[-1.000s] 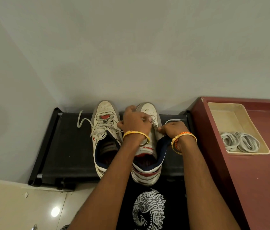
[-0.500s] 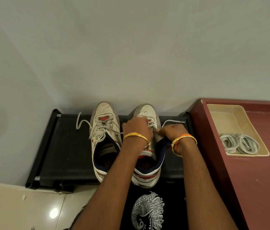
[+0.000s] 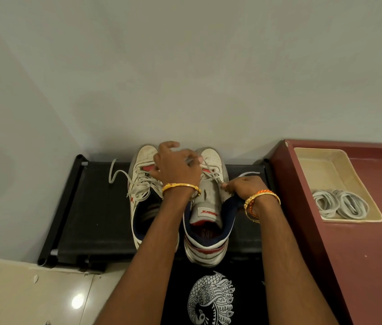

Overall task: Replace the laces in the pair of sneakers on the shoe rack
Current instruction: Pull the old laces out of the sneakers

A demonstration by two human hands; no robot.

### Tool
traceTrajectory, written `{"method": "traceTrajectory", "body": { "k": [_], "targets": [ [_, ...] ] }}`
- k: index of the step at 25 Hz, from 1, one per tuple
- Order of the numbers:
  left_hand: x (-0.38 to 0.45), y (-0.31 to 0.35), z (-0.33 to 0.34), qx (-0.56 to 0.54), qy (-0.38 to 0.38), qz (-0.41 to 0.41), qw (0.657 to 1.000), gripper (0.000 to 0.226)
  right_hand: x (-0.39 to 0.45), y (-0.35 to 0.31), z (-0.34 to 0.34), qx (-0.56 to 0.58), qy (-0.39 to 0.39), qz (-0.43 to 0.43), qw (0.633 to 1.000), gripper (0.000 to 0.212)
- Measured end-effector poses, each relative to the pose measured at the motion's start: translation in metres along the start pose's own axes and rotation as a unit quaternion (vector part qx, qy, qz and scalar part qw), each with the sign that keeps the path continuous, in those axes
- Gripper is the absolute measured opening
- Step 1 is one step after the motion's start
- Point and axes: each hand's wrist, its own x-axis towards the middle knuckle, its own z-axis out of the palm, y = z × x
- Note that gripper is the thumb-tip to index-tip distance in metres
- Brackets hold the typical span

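Sneakers: the pair stands side by side on the black shoe rack [image 3: 96, 207] at lower centre of the frame, toes toward the wall, heels toward the person.
Right sneaker [image 3: 208, 231]: tongue pulled up and back; its old lace [image 3: 211, 174] is slack across the upper eyelets, probably so it can be drawn out row by row.
Left sneaker [image 3: 142, 174]: fully laced, with a loose lace end [image 3: 115, 171] trailing left over the rack; it looks untouched so far.
Left hand [image 3: 176, 167]: raised over the toe of the right sneaker, fingers curled and pinching a strand of the old lace, lifted as if to pull it free of an eyelet.
Right hand [image 3: 243, 186]: lower, at the right edge of the same sneaker's lacing, fingertips pinching lace or the eyelet flap; which one I cannot tell. It seems placed to steady the shoe against the pull.
Hands together or apart: apart, one on each side of the lacing.
New laces [image 3: 340, 204]: coiled white bundles in the beige tray [image 3: 321, 165] on the maroon tabletop [image 3: 372, 266] at right, kept within reach for re-threading.
Stage: judged early, with the unlacing of the first shoe underway.
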Motion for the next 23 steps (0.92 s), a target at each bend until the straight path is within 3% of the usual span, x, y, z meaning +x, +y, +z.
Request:
{"method": "traceTrajectory", "body": {
  "k": [3,5,7,8,9,11,12,14,15,17,21,23],
  "targets": [
    [0.008,0.001,-0.015,-0.201,0.096,-0.016,0.975,0.018,0.0,0.0,0.001,0.014,-0.005,0.004,1.0,0.027],
    [0.011,0.003,-0.023,-0.353,0.147,-0.046,0.923,0.018,-0.001,-0.001,0.001,0.016,-0.006,0.006,1.0,0.028],
    [0.011,0.008,-0.025,-0.475,0.127,-0.08,0.867,0.018,-0.003,-0.002,0.001,0.009,-0.009,0.008,1.0,0.028],
    [0.009,0.009,-0.023,-0.467,0.098,-0.088,0.874,0.017,-0.004,-0.003,0.001,0.009,-0.012,0.01,1.0,0.028],
    [0.008,0.009,-0.021,-0.403,0.059,-0.086,0.909,0.014,-0.005,-0.004,0.001,0.015,-0.014,0.015,1.0,0.026],
    [0.001,0.007,-0.01,-0.159,-0.041,-0.023,0.986,0.01,-0.008,-0.005,0.0,0.027,-0.017,0.022,0.999,0.023],
    [-0.003,0.004,-0.001,-0.001,-0.103,0.041,0.994,0.015,-0.01,-0.006,0.0,0.027,-0.018,0.022,0.999,0.021],
    [-0.011,0.001,0.015,0.256,-0.203,0.135,0.935,0.026,-0.012,-0.006,0.001,0.016,-0.018,0.018,1.0,0.019],
    [-0.013,0.002,0.02,0.315,-0.216,0.145,0.913,0.028,-0.013,-0.007,0.001,0.009,-0.017,0.015,1.0,0.019],
    [-0.013,0.003,0.023,0.302,-0.196,0.121,0.925,0.026,-0.013,-0.007,0.0,0.006,-0.017,0.019,1.0,0.021],
    [-0.003,-0.003,0.011,0.135,-0.161,0.061,0.976,0.02,-0.015,-0.009,-0.002,0.014,-0.024,0.037,0.999,0.02],
    [0.002,-0.006,0.002,0.041,-0.108,0.041,0.992,0.014,-0.015,-0.01,-0.002,0.019,-0.026,0.045,0.998,0.02]
  ]
}}
